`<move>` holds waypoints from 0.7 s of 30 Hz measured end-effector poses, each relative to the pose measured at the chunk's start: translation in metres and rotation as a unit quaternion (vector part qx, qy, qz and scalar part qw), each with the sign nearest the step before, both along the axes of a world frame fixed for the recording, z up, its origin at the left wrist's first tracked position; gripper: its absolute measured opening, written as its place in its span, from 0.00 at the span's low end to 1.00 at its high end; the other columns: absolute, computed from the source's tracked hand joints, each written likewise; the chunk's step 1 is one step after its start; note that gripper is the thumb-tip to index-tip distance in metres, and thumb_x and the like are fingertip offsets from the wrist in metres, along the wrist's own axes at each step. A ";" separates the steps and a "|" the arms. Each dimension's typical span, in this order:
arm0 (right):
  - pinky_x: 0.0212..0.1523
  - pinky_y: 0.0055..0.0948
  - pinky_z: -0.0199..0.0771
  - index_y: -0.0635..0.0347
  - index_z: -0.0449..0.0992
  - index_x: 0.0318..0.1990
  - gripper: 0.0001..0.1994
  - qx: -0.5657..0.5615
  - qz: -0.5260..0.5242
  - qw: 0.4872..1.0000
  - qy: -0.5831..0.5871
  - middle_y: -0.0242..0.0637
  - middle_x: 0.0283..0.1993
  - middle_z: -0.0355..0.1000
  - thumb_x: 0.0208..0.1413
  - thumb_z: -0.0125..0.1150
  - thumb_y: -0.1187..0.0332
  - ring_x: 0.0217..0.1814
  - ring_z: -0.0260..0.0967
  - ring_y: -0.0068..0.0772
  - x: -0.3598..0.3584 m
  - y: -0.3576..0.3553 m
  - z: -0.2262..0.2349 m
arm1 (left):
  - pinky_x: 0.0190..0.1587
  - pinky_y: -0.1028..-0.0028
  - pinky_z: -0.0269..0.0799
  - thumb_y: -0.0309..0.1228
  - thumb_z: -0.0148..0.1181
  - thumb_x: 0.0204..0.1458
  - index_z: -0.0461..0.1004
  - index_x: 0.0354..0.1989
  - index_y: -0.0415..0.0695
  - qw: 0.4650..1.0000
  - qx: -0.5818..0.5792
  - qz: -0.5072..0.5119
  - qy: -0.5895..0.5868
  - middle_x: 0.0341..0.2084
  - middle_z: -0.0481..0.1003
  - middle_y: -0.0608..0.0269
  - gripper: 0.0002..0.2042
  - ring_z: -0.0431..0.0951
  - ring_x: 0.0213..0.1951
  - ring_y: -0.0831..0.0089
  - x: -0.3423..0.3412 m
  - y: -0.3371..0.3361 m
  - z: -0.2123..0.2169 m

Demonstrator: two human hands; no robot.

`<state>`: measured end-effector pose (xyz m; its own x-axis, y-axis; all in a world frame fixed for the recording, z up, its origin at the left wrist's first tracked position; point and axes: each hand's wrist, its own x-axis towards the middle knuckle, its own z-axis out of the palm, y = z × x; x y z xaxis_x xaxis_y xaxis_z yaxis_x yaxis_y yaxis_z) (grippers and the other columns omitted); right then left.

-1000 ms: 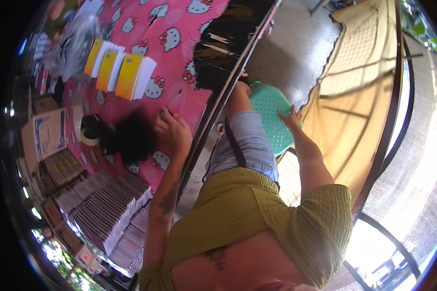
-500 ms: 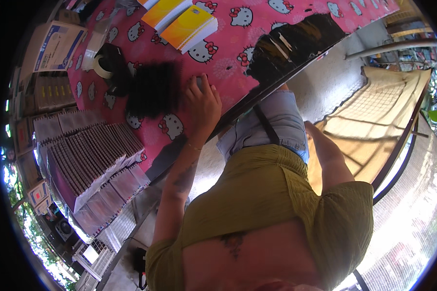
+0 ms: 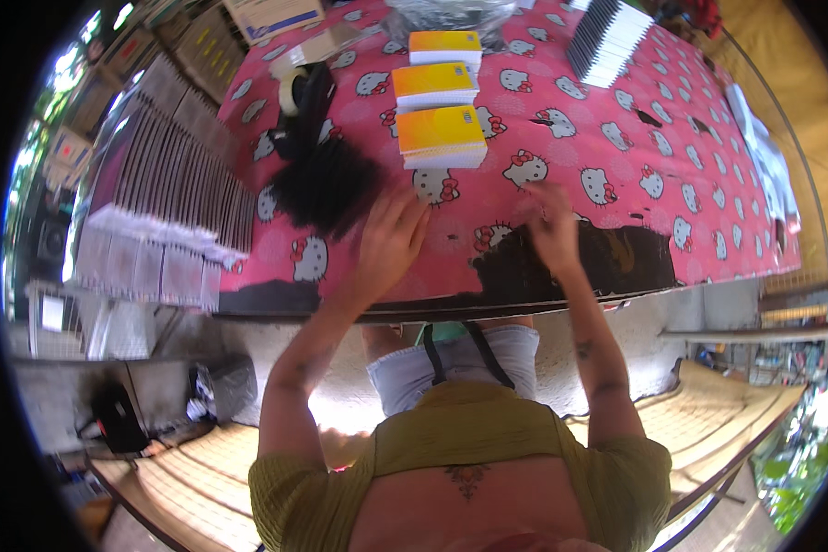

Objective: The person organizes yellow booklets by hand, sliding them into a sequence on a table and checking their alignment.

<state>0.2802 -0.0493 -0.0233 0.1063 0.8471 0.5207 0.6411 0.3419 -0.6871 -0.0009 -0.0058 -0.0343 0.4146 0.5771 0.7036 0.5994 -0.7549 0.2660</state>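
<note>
My left hand [image 3: 388, 241] lies flat on the pink cartoon-cat tablecloth [image 3: 635, 138], fingers apart, just right of a fluffy black bundle [image 3: 327, 187]. My right hand [image 3: 552, 224] hovers over the cloth near the table's front edge, blurred, fingers partly curled, nothing visible in it. Beyond both hands stand three stacks of yellow-and-orange booklets, the nearest one [image 3: 441, 136] a short way past my fingertips.
A tape roll [image 3: 292, 89] and a black object sit behind the fluffy bundle. Rows of grey packets [image 3: 170, 184] fill the left side. A stack of dark cards [image 3: 607, 37] is at the far right, and a clear bag [image 3: 446, 14] at the back. The worn cloth edge [image 3: 561, 271] shows black.
The view has swung round so the table now lies ahead of me. My right hand has come up from the side onto the table; my left hand stays beside the black bundle.
</note>
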 end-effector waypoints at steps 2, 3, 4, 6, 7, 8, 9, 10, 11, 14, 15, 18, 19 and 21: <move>0.45 0.32 0.74 0.57 0.77 0.49 0.15 0.001 0.072 0.997 0.013 0.42 0.51 0.72 0.52 0.62 0.78 0.51 0.73 0.40 -0.035 0.007 -0.009 | 0.56 0.56 0.70 0.26 0.61 0.52 0.75 0.47 0.38 0.998 0.062 0.010 -0.004 0.48 0.73 0.48 0.14 0.73 0.52 0.50 0.023 0.033 0.016; 0.42 0.31 0.75 0.58 0.77 0.49 0.15 0.052 0.097 0.994 -0.024 0.41 0.51 0.72 0.53 0.63 0.77 0.48 0.73 0.38 -0.044 0.009 -0.016 | 0.56 0.56 0.70 0.24 0.60 0.52 0.76 0.48 0.38 0.996 0.081 0.025 0.009 0.48 0.74 0.49 0.14 0.74 0.51 0.51 0.035 0.048 0.024; 0.41 0.30 0.74 0.58 0.78 0.49 0.14 0.031 0.112 0.993 0.020 0.41 0.51 0.72 0.53 0.63 0.76 0.46 0.73 0.37 -0.055 0.005 -0.014 | 0.55 0.57 0.71 0.23 0.60 0.51 0.76 0.48 0.38 0.994 0.101 0.041 0.021 0.47 0.75 0.51 0.14 0.76 0.50 0.52 0.040 0.062 0.030; 0.39 0.29 0.74 0.58 0.78 0.49 0.14 -0.020 0.143 0.984 0.105 0.40 0.49 0.72 0.54 0.64 0.75 0.42 0.73 0.36 -0.075 -0.016 -0.012 | 0.56 0.58 0.71 0.21 0.58 0.50 0.76 0.48 0.39 0.994 0.066 0.047 0.075 0.45 0.76 0.53 0.15 0.77 0.49 0.55 0.025 0.076 0.019; 0.41 0.30 0.72 0.58 0.78 0.48 0.14 -0.017 0.139 0.982 0.129 0.39 0.47 0.71 0.54 0.65 0.75 0.37 0.71 0.35 -0.076 -0.023 -0.016 | 0.56 0.58 0.71 0.21 0.58 0.49 0.76 0.48 0.39 0.993 0.046 0.041 0.100 0.45 0.77 0.54 0.16 0.78 0.48 0.56 0.024 0.076 0.018; 0.42 0.30 0.72 0.58 0.78 0.49 0.14 -0.013 0.145 0.981 0.131 0.39 0.47 0.71 0.54 0.65 0.75 0.38 0.71 0.34 -0.073 -0.025 -0.024 | 0.55 0.58 0.71 0.21 0.57 0.48 0.76 0.47 0.39 0.991 0.050 0.041 0.115 0.43 0.77 0.55 0.15 0.78 0.47 0.57 0.022 0.075 0.018; 0.43 0.30 0.71 0.57 0.78 0.50 0.15 -0.008 0.144 0.981 0.133 0.39 0.48 0.70 0.54 0.65 0.75 0.39 0.71 0.34 -0.063 -0.026 -0.034 | 0.53 0.59 0.71 0.21 0.57 0.47 0.76 0.45 0.39 0.990 0.053 0.034 0.129 0.41 0.77 0.56 0.15 0.77 0.46 0.58 0.024 0.073 0.022; 0.43 0.31 0.71 0.57 0.78 0.50 0.15 -0.006 0.145 0.980 0.135 0.38 0.48 0.70 0.54 0.65 0.74 0.40 0.71 0.33 -0.057 -0.029 -0.037 | 0.52 0.59 0.71 0.21 0.56 0.46 0.76 0.44 0.38 0.988 0.053 0.029 0.143 0.40 0.77 0.56 0.15 0.77 0.45 0.59 0.025 0.067 0.029; 0.44 0.31 0.71 0.58 0.76 0.52 0.17 -0.003 0.115 0.981 0.155 0.39 0.48 0.70 0.54 0.65 0.74 0.42 0.70 0.33 -0.053 -0.029 -0.039 | 0.50 0.60 0.71 0.22 0.56 0.46 0.76 0.44 0.39 0.988 0.091 0.042 0.121 0.38 0.77 0.57 0.14 0.77 0.44 0.59 0.024 0.064 0.037; 0.46 0.31 0.72 0.61 0.69 0.60 0.24 0.031 0.033 0.984 0.170 0.40 0.51 0.69 0.54 0.67 0.74 0.48 0.70 0.32 -0.045 -0.029 -0.028 | 0.44 0.61 0.71 0.22 0.57 0.45 0.76 0.43 0.42 0.987 0.137 0.052 0.062 0.36 0.76 0.58 0.14 0.77 0.40 0.59 0.031 0.033 0.055; 0.48 0.32 0.72 0.62 0.66 0.62 0.28 0.074 0.013 0.986 0.146 0.41 0.52 0.68 0.54 0.67 0.74 0.51 0.69 0.32 -0.042 -0.027 -0.026 | 0.42 0.61 0.70 0.21 0.57 0.45 0.76 0.42 0.42 0.990 0.123 0.036 0.050 0.36 0.76 0.58 0.14 0.77 0.39 0.59 0.035 0.017 0.057; 0.49 0.30 0.73 0.65 0.64 0.63 0.28 -0.017 0.184 0.940 0.286 0.41 0.52 0.69 0.54 0.67 0.76 0.51 0.69 0.29 -0.041 -0.023 -0.026 | 0.43 0.61 0.68 0.23 0.61 0.44 0.77 0.43 0.44 0.995 0.084 -0.005 0.059 0.37 0.76 0.61 0.15 0.75 0.42 0.60 0.037 -0.023 0.032; 0.49 0.27 0.74 0.64 0.67 0.59 0.25 -0.108 0.281 0.870 0.390 0.38 0.50 0.70 0.54 0.67 0.78 0.50 0.70 0.26 -0.046 -0.021 -0.029 | 0.44 0.61 0.68 0.23 0.61 0.44 0.77 0.44 0.45 0.996 0.075 -0.010 0.053 0.38 0.76 0.61 0.16 0.75 0.42 0.60 0.033 -0.032 0.020; 0.48 0.26 0.74 0.64 0.67 0.58 0.24 -0.128 0.247 0.896 0.346 0.37 0.48 0.71 0.54 0.66 0.79 0.49 0.70 0.25 -0.050 -0.027 -0.037 | 0.48 0.62 0.68 0.25 0.62 0.49 0.78 0.48 0.46 0.998 0.060 0.007 0.016 0.41 0.74 0.57 0.16 0.73 0.45 0.59 0.026 -0.046 0.001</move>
<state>0.2306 -0.0764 -0.0605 -0.0918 0.9621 0.2569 -0.1548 0.2411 -0.9581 0.0250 -0.0513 -0.0334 0.4296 0.4952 0.7551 0.6175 -0.7713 0.1545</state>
